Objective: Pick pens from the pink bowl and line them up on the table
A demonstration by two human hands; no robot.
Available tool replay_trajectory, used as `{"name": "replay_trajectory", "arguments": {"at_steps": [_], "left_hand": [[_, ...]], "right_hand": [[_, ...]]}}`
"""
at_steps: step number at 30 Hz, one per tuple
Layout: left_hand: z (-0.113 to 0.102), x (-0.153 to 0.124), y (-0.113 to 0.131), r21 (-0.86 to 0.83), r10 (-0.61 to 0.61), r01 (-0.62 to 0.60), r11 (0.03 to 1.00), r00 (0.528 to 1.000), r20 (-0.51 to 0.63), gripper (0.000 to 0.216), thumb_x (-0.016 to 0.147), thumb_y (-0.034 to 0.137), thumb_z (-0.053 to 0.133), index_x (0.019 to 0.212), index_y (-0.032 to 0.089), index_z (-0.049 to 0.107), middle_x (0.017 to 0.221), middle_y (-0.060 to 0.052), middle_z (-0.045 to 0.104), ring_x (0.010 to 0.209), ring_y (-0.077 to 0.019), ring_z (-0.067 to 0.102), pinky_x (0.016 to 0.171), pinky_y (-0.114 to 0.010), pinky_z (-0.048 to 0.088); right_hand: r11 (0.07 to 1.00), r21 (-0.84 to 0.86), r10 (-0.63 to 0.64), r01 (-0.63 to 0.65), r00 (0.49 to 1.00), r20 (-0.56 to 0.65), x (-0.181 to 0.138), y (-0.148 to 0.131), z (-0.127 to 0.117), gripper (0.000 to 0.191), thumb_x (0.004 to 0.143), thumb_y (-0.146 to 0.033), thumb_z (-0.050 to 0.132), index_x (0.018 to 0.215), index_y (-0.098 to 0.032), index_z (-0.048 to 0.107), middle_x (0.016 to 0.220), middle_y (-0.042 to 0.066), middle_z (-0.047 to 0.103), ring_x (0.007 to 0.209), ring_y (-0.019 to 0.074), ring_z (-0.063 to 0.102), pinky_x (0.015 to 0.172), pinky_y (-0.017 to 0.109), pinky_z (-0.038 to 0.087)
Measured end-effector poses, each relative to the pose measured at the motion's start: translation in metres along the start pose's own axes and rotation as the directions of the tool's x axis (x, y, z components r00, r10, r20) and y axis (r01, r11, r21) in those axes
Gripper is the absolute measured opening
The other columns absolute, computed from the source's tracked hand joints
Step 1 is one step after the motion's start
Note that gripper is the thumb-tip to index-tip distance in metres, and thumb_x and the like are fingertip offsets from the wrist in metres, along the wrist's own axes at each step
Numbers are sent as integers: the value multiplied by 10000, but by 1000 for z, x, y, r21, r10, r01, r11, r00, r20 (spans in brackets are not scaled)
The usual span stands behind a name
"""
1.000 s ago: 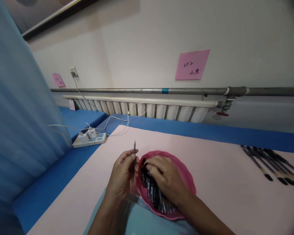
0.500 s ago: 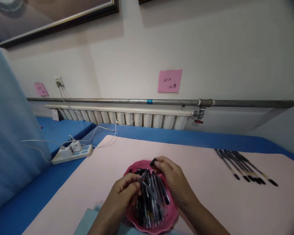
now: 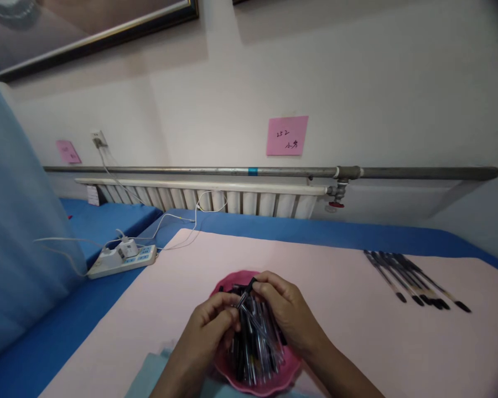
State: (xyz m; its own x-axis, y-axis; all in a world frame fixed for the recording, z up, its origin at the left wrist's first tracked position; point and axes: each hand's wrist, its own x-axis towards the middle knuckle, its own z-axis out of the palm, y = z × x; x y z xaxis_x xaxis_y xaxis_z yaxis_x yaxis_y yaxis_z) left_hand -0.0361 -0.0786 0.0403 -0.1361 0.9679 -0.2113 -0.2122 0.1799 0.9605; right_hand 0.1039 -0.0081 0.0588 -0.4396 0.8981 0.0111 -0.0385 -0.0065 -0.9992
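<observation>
In the head view, the left hand (image 3: pixel 216 321) is pinching a clear pen (image 3: pixel 243 299) over the pink bowl (image 3: pixel 291 369) of pens (image 3: pixel 253 354), while the right hand (image 3: pixel 285 307) is pinching a black cap (image 3: pixel 250 286) at the pen's upper end

The bowl (image 3: pixel 291 365) is hot pink, its pens (image 3: pixel 249 351) clear and black, the cap (image 3: pixel 250 286) black; I see a pale pink sheet (image 3: pixel 327 293), a light blue curtain (image 3: pixel 20 221), and a pink note (image 3: pixel 287 136) with dark handwriting.
</observation>
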Motion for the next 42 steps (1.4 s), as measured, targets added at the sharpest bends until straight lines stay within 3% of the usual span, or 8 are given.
{"name": "replay_trajectory", "arguments": {"at_steps": [6, 12, 16, 20, 28, 38, 40, 42], "left_hand": [[1, 2, -4, -111, -14, 17, 994, 1000, 27, 194, 734, 300, 593, 861, 156, 563, 552, 43, 562, 369, -31, 376, 396, -177, 208], [4, 1, -3, -157, -42, 37, 987, 999, -28, 210, 748, 263, 532, 932, 164, 513, 531, 42, 574, 319, -21, 312, 360, -168, 159], [6, 0, 3, -171, -66, 61, 983, 998, -21, 217, 724, 215, 478, 929, 151, 509, 528, 25, 580, 319, -29, 310, 334, -160, 162], [7, 1, 4, -188, -80, 77, 979, 997, -10, 260, 714, 216, 467, 967, 164, 499, 545, 30, 575, 323, -41, 321, 303, -149, 179], [5, 3, -4, -231, -102, 82, 970, 992, -73, 248, 704, 245, 530, 942, 186, 490, 601, 53, 557, 300, -16, 305, 284, -140, 207], [11, 3, -1, -240, -188, 154, 959, 974, -124, 247, 680, 285, 558, 901, 203, 483, 424, 107, 419, 274, -33, 253, 284, -143, 140], [8, 4, 1, -212, -168, 140, 967, 979, -118, 240, 674, 266, 547, 898, 193, 499, 440, 93, 444, 291, -42, 291, 305, -153, 176], [-1, 5, 5, -121, -64, 43, 992, 983, -174, 226, 676, 238, 539, 893, 179, 527, 526, 55, 522, 388, -70, 431, 389, -179, 320]], "right_hand": [[1000, -12, 22, -22, 1000, 13, -2, 12, 7, 157, 765, -258, 507, 624, -199, 545, 569, -56, 479, 541, 108, 423, 538, 234, 345], [1000, 12, 26, -26, 1000, 11, -4, 21, 15, 161, 765, -259, 505, 614, -209, 534, 566, -50, 507, 555, 118, 467, 557, 241, 373], [987, 134, 81, -89, 995, 63, -7, 22, 24, 140, 767, -276, 504, 639, -223, 529, 532, -52, 529, 515, 127, 519, 535, 251, 396], [954, 254, 124, -157, 982, 142, -7, 23, 29, 183, 790, -403, 523, 726, -234, 550, 478, -61, 517, 446, 137, 529, 492, 266, 403], [984, 149, 85, -92, 995, 53, -6, 27, 29, 189, 753, -384, 588, 664, -218, 609, 589, -24, 575, 557, 139, 520, 561, 266, 415], [982, 144, 110, -119, 991, 72, -13, 24, 37, 184, 747, -314, 589, 608, -201, 548, 548, -60, 473, 509, 103, 457, 519, 230, 380], [977, 173, 115, -125, 991, 69, -15, 20, 37, 178, 755, -322, 582, 629, -203, 542, 547, -60, 477, 497, 101, 457, 516, 232, 389], [968, 224, 103, -110, 994, 43, -15, 16, 34, 167, 769, -340, 576, 675, -206, 545, 571, -56, 495, 505, 100, 460, 520, 231, 396]]}}
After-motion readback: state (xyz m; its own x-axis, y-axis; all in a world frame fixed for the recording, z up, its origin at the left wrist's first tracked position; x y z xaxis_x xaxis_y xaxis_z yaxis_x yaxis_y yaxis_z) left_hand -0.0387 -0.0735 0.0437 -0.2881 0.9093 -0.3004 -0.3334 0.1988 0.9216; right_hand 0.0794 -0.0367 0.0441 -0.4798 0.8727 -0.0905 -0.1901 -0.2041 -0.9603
